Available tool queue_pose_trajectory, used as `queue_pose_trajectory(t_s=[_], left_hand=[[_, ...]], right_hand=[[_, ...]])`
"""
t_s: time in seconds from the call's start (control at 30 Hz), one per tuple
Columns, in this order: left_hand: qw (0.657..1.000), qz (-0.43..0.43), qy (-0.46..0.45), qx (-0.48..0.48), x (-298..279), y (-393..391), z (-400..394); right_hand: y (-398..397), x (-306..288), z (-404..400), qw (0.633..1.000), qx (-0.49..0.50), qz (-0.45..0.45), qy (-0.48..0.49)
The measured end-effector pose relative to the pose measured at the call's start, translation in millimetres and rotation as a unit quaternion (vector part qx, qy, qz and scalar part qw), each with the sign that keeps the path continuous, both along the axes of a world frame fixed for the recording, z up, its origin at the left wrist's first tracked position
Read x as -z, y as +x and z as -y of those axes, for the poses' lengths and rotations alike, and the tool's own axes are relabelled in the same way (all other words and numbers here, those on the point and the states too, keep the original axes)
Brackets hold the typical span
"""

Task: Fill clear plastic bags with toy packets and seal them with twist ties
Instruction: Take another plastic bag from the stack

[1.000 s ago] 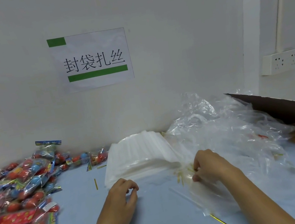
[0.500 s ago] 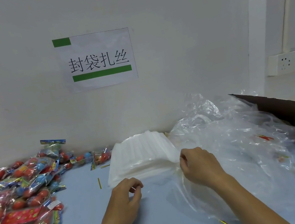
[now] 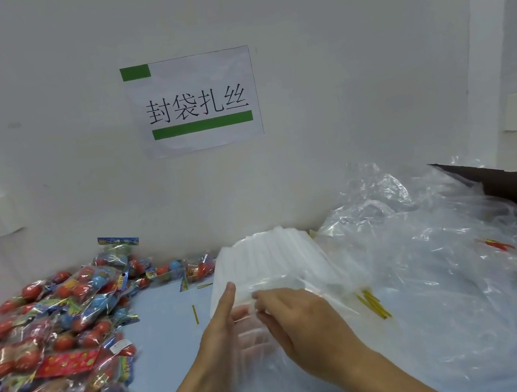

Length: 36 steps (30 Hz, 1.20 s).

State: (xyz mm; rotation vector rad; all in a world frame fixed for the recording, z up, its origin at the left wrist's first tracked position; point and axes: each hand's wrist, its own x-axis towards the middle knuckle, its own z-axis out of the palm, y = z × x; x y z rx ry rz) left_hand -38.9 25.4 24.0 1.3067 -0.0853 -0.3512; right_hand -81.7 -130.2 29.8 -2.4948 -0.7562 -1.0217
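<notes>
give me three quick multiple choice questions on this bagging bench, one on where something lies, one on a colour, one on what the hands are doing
1. Where is the pile of toy packets?
A. at the left of the table
B. inside the cardboard box
C. on top of the stack of bags

2. What colour are the twist ties by the right hand?
A. red
B. yellow-gold
C. black

3. What are the hands doing?
A. both resting flat on bare table
B. both lifting a toy packet
C. both working on a clear bag

Answers:
1. A, the packets spread over the table's left side.
2. B, the thin sticks beside that hand look yellow-gold.
3. C, the left hand is slid into the clear film while the right pinches its edge, in front of the stack of bags.
</notes>
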Motion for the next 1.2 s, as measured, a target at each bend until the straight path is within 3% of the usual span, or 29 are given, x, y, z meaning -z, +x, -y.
queue_pose_trajectory(t_s=[0.17,0.43,0.6,0.73,0.83,1.0,1.2], left_hand=[[0.996,0.052,-0.062,0.040,-9,-7,0],[0.991,0.087,-0.086,-0.062,-4,5,-6],[0.981,0.132,-0.054,-0.130,-5,9,-12],[0.975,0.139,-0.081,-0.150,-5,9,-16],[0.967,0.154,-0.113,-0.171,-5,10,-18],[0.955,0.166,-0.070,-0.235,-3,15,-25],[0.933,0.176,0.006,-0.313,3,23,-33]], right_hand=[[2,10,-3,0.993,-0.075,-0.004,-0.090],[4,15,-4,0.993,-0.107,-0.029,-0.046],[9,16,6,0.996,-0.025,-0.050,0.067],[16,22,25,0.976,0.077,-0.199,0.042],[19,25,32,0.958,0.098,-0.266,0.028],[22,27,34,0.952,0.081,-0.285,0.069],[26,25,39,0.943,0.091,-0.243,0.209]])
